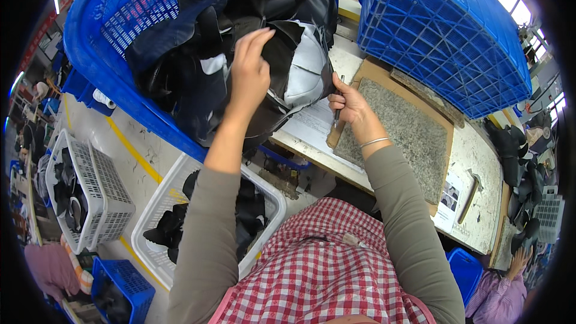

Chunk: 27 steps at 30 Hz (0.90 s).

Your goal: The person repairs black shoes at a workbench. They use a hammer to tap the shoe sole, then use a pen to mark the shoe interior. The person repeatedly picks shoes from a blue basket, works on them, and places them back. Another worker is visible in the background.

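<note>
Our left hand (249, 75) curves over smooth black, white-lined pieces (306, 75) at the perforated blue basket (141, 121), its grip unclear; our right hand (351, 106) clasps a slim rod-shaped tool (336, 120)

Over the feed I have a worn white bench (480, 153) to the right. A brown board (373, 71) lies on it, bearing a speckled grey slab (408, 138); I see paper (311, 129) left of the slab, a printed sheet (447, 211) and a hammer (469, 203) right. Left, I make out pale floor (123, 159) with yellow lines (135, 149) and white crates (113, 180).
</note>
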{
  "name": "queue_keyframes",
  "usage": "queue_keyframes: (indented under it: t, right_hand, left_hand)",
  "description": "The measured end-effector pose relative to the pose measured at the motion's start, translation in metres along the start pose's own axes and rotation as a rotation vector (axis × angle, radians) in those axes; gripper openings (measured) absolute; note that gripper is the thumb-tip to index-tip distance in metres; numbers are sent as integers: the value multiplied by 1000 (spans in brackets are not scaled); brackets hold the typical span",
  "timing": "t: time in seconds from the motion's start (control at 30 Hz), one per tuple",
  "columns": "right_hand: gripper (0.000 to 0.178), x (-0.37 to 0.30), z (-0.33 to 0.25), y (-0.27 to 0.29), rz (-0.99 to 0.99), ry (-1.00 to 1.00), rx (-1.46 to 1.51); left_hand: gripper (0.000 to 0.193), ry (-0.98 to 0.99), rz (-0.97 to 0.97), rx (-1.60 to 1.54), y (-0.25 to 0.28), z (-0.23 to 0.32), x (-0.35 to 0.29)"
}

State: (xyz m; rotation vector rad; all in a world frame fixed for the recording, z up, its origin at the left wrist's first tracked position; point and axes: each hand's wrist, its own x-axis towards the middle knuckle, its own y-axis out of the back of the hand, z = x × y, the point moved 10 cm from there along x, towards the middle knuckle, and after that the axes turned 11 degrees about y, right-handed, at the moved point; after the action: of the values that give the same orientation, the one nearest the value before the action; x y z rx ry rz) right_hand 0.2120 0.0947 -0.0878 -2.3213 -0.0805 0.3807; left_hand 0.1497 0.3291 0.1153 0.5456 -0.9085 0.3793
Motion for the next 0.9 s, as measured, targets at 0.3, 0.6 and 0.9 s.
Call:
queue_keyframes:
  t: [0.3,0.6,0.9]
  right_hand:
    - [34,-68,-40,49,83,155,-58]
    - [33,-200,-280,60,38,352,-1272]
    - [36,-306,-308,69,412,1226,-1595]
  left_hand:
    - [10,-190,-127,626,-51,-64,62]
    - [22,-454,-295,202,-91,61,-43]
    - [21,-410,-738,-559,-87,310,-92]
